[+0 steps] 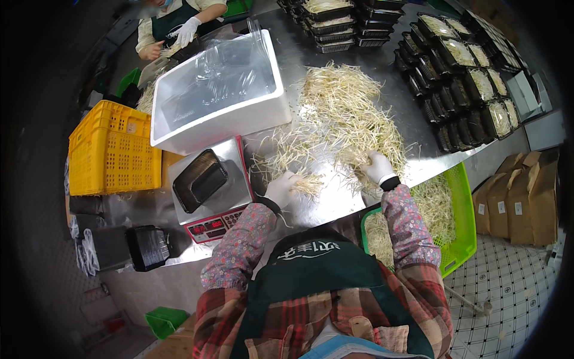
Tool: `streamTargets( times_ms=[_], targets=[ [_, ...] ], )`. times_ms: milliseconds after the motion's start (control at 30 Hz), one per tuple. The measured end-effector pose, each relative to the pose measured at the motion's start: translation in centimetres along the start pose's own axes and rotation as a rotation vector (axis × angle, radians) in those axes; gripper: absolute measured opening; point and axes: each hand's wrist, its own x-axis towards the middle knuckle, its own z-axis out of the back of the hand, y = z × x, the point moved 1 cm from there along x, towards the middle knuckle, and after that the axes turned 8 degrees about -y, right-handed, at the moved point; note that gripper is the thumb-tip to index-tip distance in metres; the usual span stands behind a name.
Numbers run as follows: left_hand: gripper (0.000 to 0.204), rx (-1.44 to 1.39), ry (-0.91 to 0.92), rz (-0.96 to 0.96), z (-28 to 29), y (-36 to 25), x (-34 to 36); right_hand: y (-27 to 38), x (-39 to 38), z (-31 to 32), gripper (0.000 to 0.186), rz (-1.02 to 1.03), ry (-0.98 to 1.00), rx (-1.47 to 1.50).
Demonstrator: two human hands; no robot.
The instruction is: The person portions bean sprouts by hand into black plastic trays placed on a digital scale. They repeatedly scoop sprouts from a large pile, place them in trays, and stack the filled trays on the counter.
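Note:
A long pile of bean sprouts [344,99] lies across the metal table in front of me. My left hand [282,189], in a white glove, is closed around a small bunch of sprouts [308,185] just right of the scale. At the pile's near right edge, my right hand [378,168], gloved too, has its fingers closed on more sprouts, though the fingertips are partly hidden among the strands. Left of my left hand, a black plastic tray [201,180] with nothing in it rests on the digital scale [240,179] with a red front.
Plastic film lies in a white foam box [221,113] behind the scale; a yellow crate [113,149] stands left. Filled trays [457,52] are stacked back right. A green basket [460,221] of sprouts sits below the table edge. Across the table, a co-worker's gloved hand [188,31] handles another tray.

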Motion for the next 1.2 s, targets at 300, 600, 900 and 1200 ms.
streamTargets(
  times_ms=[300, 600, 900, 1200],
  targets=[
    [0.070, 0.072, -0.088, 0.036, -1.7, -5.2, -1.3, 7.1, -0.3, -1.3, 0.089, 0.182, 0.240, 0.011],
    [0.122, 0.233, -0.030, 0.005, -2.3, -3.6, 0.0, 6.3, -5.6, -4.3, 0.132, 0.224, 0.217, -0.266],
    [0.030, -0.006, -0.077, 0.094, -4.9, 2.5, 3.6, 5.5, -1.2, -6.2, 0.037, 0.284, 0.143, -0.050],
    [0.042, -0.035, -0.200, -0.136, -0.4, -0.5, 0.3, 5.2, 0.3, 1.7, 0.038, -0.032, 0.093, 0.306]
  ],
)
